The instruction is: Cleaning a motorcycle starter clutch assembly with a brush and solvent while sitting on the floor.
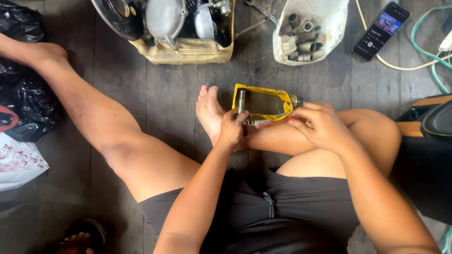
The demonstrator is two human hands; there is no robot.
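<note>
A cut-open yellow plastic container [263, 102] with dark oily liquid lies on the wooden floor just beyond my folded right leg. My left hand [231, 128] is closed around a small metal part at the container's near left edge, next to my foot. My right hand [318, 123] rests at the container's near right side, fingers curled and pinching something small that I cannot make out. Both forearms reach forward over my lap.
A yellowed tub [188, 51] of metal engine parts stands at the back centre. A white cut container [335, 23] holds several metal sockets. A phone [380, 31] and cables lie back right. Black bags [23, 94] lie left, a dark object [431, 141] right.
</note>
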